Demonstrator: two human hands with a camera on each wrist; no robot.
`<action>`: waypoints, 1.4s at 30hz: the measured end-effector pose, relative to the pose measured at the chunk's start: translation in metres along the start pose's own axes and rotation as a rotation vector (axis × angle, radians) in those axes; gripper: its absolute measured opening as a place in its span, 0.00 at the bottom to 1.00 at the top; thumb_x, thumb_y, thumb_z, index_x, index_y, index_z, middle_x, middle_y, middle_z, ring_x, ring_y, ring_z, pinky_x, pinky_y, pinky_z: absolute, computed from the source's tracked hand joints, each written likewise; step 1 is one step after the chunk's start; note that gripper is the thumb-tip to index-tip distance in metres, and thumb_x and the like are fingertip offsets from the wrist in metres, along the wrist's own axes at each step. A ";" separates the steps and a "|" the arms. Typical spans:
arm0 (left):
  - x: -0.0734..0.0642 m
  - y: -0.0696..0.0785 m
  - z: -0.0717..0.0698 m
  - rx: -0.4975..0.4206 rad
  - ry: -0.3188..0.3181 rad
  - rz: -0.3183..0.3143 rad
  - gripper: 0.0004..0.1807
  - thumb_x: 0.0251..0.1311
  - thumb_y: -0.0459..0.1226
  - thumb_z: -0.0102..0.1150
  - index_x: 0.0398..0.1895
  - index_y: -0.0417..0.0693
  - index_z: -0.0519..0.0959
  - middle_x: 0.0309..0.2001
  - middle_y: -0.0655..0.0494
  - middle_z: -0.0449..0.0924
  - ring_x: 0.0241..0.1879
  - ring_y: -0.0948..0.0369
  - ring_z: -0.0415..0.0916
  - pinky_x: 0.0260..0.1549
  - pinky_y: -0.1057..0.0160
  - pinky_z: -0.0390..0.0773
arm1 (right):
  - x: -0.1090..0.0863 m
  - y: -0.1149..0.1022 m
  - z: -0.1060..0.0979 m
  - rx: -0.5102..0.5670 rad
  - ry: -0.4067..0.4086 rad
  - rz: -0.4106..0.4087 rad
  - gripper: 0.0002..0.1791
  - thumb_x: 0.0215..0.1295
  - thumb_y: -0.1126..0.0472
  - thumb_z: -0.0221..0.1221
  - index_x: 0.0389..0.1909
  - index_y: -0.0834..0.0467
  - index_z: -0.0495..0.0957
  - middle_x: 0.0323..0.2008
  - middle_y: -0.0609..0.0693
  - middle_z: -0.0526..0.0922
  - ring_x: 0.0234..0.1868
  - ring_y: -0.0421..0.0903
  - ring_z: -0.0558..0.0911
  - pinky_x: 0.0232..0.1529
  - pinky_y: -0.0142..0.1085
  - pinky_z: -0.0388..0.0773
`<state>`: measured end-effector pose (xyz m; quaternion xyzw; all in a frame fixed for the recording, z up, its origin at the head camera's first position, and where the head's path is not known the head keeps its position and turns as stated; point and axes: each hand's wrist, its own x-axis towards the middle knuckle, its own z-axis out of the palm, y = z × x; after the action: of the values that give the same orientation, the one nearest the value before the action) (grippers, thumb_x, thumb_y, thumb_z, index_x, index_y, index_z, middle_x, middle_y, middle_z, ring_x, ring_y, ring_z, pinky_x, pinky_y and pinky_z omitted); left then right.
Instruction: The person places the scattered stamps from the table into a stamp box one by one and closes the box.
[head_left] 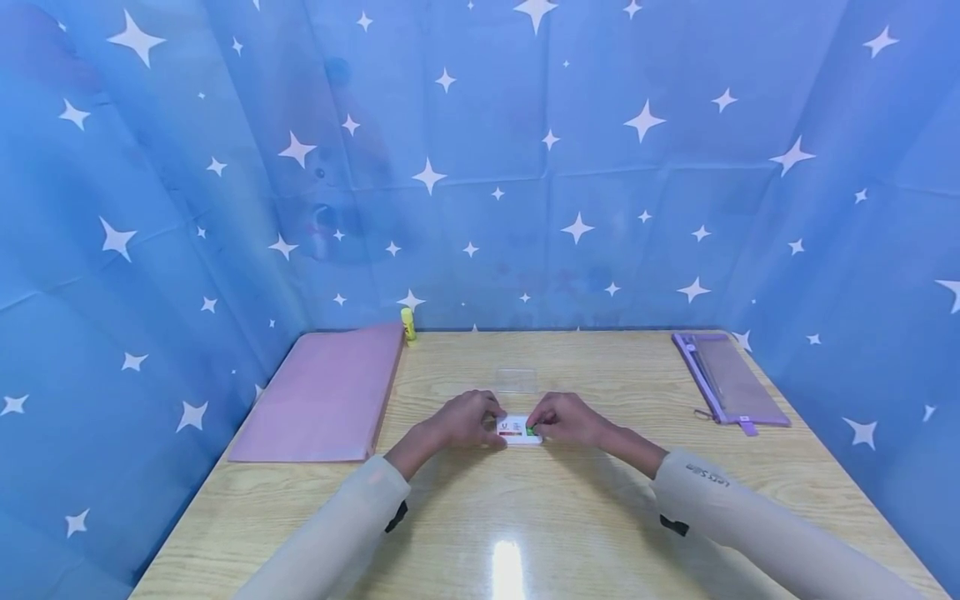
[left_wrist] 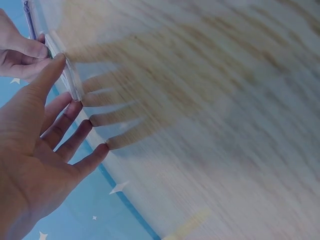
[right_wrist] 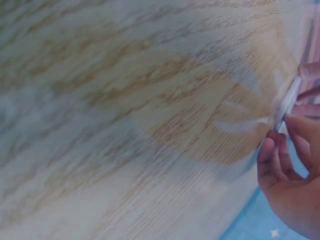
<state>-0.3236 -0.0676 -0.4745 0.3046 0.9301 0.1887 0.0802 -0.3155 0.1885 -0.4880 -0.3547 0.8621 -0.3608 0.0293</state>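
White card [head_left: 516,428], left end gripped by left hand [head_left: 467,419]; green piece [head_left: 530,432] at its right, pinched by right hand [head_left: 570,419]. Clear plate [head_left: 516,381], just far. Folder [head_left: 322,396], left. Pouch [head_left: 741,379], right.

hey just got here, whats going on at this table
A person has a small flat white item with printing on it between both hands, over the wooden table. The left hand holds its left end, while the fingers of the right hand pinch at its right end, where some green shows. A clear rectangular piece lies just beyond. The pink folder, yellow tube and purple pouch sit off to the sides, untouched.
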 end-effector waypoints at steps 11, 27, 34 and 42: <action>0.001 -0.003 0.003 0.010 0.001 -0.010 0.29 0.56 0.52 0.78 0.59 0.51 0.85 0.58 0.59 0.82 0.51 0.63 0.77 0.52 0.63 0.78 | -0.001 0.001 -0.001 -0.024 0.004 -0.016 0.04 0.67 0.70 0.66 0.38 0.62 0.89 0.38 0.53 0.84 0.36 0.41 0.81 0.33 0.29 0.79; 0.000 -0.005 0.004 0.004 0.021 0.015 0.31 0.55 0.52 0.78 0.60 0.52 0.84 0.57 0.58 0.83 0.53 0.61 0.78 0.54 0.62 0.78 | -0.001 -0.004 -0.004 -0.020 0.012 0.014 0.05 0.67 0.72 0.64 0.40 0.64 0.88 0.39 0.57 0.85 0.37 0.47 0.86 0.36 0.30 0.81; 0.001 -0.009 0.004 -0.034 0.033 0.042 0.30 0.58 0.53 0.76 0.61 0.50 0.83 0.56 0.57 0.83 0.52 0.61 0.79 0.53 0.62 0.78 | 0.007 -0.002 -0.015 -0.071 0.014 -0.018 0.06 0.68 0.71 0.64 0.43 0.67 0.86 0.39 0.56 0.86 0.39 0.50 0.87 0.37 0.30 0.82; 0.011 -0.010 -0.011 -0.105 0.065 0.036 0.26 0.67 0.48 0.69 0.64 0.47 0.81 0.60 0.54 0.82 0.60 0.55 0.79 0.59 0.56 0.79 | 0.025 0.002 -0.027 -0.117 0.058 -0.006 0.09 0.68 0.69 0.66 0.47 0.66 0.85 0.42 0.57 0.87 0.39 0.52 0.88 0.40 0.34 0.84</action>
<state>-0.3406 -0.0716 -0.4686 0.3103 0.9154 0.2487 0.0625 -0.3436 0.1905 -0.4643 -0.3478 0.8812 -0.3197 -0.0174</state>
